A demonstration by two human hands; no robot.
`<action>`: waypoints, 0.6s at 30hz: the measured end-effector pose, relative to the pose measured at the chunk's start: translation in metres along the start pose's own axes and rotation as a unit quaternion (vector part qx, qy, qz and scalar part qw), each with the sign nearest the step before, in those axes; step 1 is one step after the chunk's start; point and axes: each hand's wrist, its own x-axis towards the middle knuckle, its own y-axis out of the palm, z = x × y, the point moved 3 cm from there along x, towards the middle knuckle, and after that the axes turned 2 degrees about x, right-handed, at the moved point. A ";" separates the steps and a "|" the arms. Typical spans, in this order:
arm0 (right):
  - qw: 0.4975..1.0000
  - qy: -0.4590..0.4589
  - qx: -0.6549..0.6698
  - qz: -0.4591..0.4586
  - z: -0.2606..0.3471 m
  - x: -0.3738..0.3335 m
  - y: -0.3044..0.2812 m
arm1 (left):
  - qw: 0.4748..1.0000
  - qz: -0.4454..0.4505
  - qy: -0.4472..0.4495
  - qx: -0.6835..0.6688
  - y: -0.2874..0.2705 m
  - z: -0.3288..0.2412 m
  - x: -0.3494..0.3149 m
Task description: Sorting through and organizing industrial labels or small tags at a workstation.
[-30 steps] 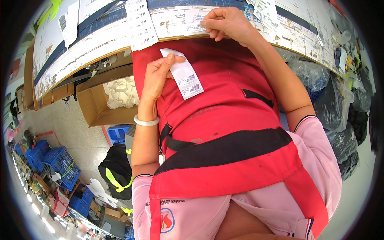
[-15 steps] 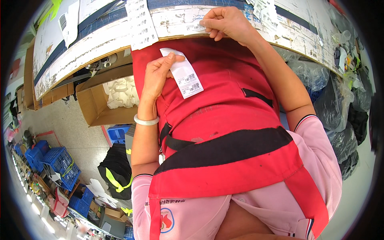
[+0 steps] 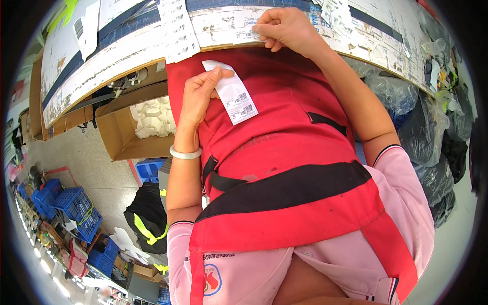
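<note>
Scuffed tabletop [image 3: 60,81] spans twelve o'clock; there the right hand [image 3: 255,31], fingers nearly closed, seems to pinch a small label [image 3: 244,35] by its edge. At eleven, the left hand [image 3: 221,73] pinches a barcode-label strip [image 3: 231,91], two prints seemingly unused.

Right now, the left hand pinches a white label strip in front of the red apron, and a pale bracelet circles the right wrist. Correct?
Not quite: the pale bracelet circles the left wrist, as the head view shows. The left hand does pinch the white label strip in front of the red apron.
</note>
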 end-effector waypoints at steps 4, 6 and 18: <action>0.999 -0.025 -0.032 -0.005 0.003 -0.002 0.000 | 1.000 -0.002 0.001 0.012 -0.001 0.001 0.001; 1.000 -0.028 -0.005 -0.004 0.004 -0.006 -0.003 | 1.000 -0.002 -0.001 0.010 0.000 0.000 0.001; 0.964 -0.061 -0.049 -0.255 -0.029 -0.064 -0.144 | 0.999 -0.005 0.016 -0.040 0.002 -0.005 -0.009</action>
